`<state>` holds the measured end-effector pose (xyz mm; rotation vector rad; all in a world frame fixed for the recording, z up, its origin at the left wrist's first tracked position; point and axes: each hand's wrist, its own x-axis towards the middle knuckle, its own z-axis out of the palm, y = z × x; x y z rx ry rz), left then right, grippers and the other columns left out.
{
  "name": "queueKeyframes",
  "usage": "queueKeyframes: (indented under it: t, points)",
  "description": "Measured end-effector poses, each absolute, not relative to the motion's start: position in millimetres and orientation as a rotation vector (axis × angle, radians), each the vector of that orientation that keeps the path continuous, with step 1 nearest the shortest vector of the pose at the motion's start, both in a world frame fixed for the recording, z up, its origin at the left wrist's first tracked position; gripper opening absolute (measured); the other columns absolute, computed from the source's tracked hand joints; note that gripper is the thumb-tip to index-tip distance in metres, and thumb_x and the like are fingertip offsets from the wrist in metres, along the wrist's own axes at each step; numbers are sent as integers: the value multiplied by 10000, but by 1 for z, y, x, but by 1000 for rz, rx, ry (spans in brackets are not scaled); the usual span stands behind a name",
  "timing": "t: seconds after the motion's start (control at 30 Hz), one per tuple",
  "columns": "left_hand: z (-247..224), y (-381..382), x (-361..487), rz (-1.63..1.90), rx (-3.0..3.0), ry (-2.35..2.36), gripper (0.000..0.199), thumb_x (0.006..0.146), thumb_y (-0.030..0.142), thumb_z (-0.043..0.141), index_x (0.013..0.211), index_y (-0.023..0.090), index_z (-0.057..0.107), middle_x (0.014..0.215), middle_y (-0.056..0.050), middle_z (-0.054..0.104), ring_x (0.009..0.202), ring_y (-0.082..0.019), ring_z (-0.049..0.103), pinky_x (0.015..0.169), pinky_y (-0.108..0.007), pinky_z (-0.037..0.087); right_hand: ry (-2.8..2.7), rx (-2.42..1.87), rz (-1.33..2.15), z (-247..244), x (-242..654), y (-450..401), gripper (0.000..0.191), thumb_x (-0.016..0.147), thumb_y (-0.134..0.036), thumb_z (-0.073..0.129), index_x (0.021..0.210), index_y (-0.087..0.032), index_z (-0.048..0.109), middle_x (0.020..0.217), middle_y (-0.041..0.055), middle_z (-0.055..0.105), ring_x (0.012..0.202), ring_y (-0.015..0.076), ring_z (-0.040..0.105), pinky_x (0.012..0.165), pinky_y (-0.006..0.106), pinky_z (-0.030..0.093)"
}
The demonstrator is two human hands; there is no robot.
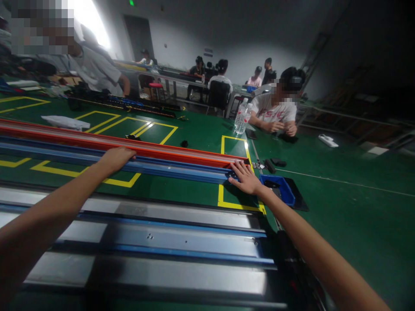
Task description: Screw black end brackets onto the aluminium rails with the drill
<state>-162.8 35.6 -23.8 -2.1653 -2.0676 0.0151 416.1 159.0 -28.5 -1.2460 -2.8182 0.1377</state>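
A long blue metal rail (188, 170) lies across the green table, right beside an orange-red metal rail (162, 149) on its far side. My left hand (117, 160) is closed over the blue rail's top edge, its fingers mostly hidden on the far side. Over the right end of the blue rail lies my right hand (245, 178), palm down with fingers stretched out and spread. Its fingertips reach the orange rail's end. Closer to me, several wide silver and blue metal profiles (194, 242) lie parallel to these rails.
A blue tray (287, 190) with dark parts sits right of my right hand. Two water bottles (243, 116) stand near a seated person (275, 108) across the table. Yellow tape (223, 203) marks the green tabletop (340, 216). A white bag (66, 122) and dark rails (129, 103) lie farther back.
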Motion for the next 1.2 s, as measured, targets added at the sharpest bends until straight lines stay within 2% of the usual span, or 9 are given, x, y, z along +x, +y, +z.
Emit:
queueKeyframes:
  t: [0.1, 0.2, 0.3, 0.37, 0.47, 0.6, 0.8, 1.1, 1.2]
  points:
    - [-22, 36, -158, 52, -2078, -2101, 242, 955, 189, 479, 1012, 128, 706, 998, -139, 768, 900, -219, 676, 793, -295, 489, -2806, -1257, 121, -29, 416, 159, 878, 960, -793, 235, 1662, -283, 107, 1707, 13, 31, 1570, 319, -4, 1276, 579, 56]
    - [-20, 33, -150, 7, -2022, -2065, 311, 982, 174, 427, 1184, 85, 646, 1175, -196, 700, 1079, -271, 637, 861, -343, 500, -2795, -1271, 99, -29, 415, 160, 873, 963, -787, 239, 1662, -285, 95, 1704, 2, -30, 1566, 317, -46, 1274, 580, 39]
    - [-18, 33, -145, -61, -1969, -2002, 477, 1022, 235, 393, 1444, 21, 452, 1388, -281, 543, 1289, -339, 508, 1001, -450, 458, -2798, -1271, 83, -29, 415, 163, 878, 967, -783, 233, 1663, -265, 99, 1703, 15, -53, 1564, 314, -59, 1273, 578, 38]
    - [-17, 37, -145, -70, -1979, -1962, 545, 1034, 267, 388, 1526, 33, 358, 1482, -291, 458, 1373, -359, 424, 1061, -509, 413, -2802, -1267, 74, -30, 415, 166, 881, 969, -778, 235, 1664, -255, 95, 1705, 25, -43, 1564, 317, -59, 1270, 582, 42]
    - [-19, 43, -150, -52, -2028, -1926, 482, 1025, 199, 382, 1485, 77, 454, 1537, -249, 443, 1417, -336, 375, 1092, -532, 389, -2798, -1270, 55, -32, 414, 168, 878, 976, -763, 246, 1666, -248, 73, 1710, 37, -7, 1566, 328, -44, 1265, 598, 44]
    - [-23, 48, -158, -21, -2073, -1927, 400, 985, 144, 429, 1329, 68, 617, 1410, -210, 603, 1352, -293, 467, 1082, -470, 411, -2796, -1285, 32, -32, 412, 170, 888, 982, -753, 247, 1664, -209, 87, 1713, 73, 37, 1570, 326, -16, 1264, 597, 46]
    - [-24, 52, -161, 10, -2062, -1999, 406, 974, 180, 440, 1306, 74, 650, 1171, -169, 750, 1101, -282, 649, 927, -403, 485, -2801, -1298, -5, -27, 408, 168, 869, 997, -727, 236, 1661, -177, 132, 1711, 98, 139, 1575, 344, 44, 1265, 598, 77]
    - [-19, 57, -159, 74, -2035, -2053, 385, 902, 110, 505, 1241, 99, 687, 1071, -124, 785, 949, -238, 682, 853, -348, 487, -2782, -1216, -170, -22, 406, 167, 740, 1034, -644, 275, 1634, -212, 271, 1608, 104, 435, 1545, 356, 249, 1271, 564, 79]
    - [-13, 56, -154, 86, -2034, -2049, 350, 949, 229, 527, 1229, 96, 690, 1086, -156, 769, 925, -235, 668, 836, -348, 496, -2762, -1220, -222, -19, 405, 162, 722, 1035, -630, 307, 1632, -227, 280, 1595, 107, 454, 1538, 352, 268, 1269, 565, 62]
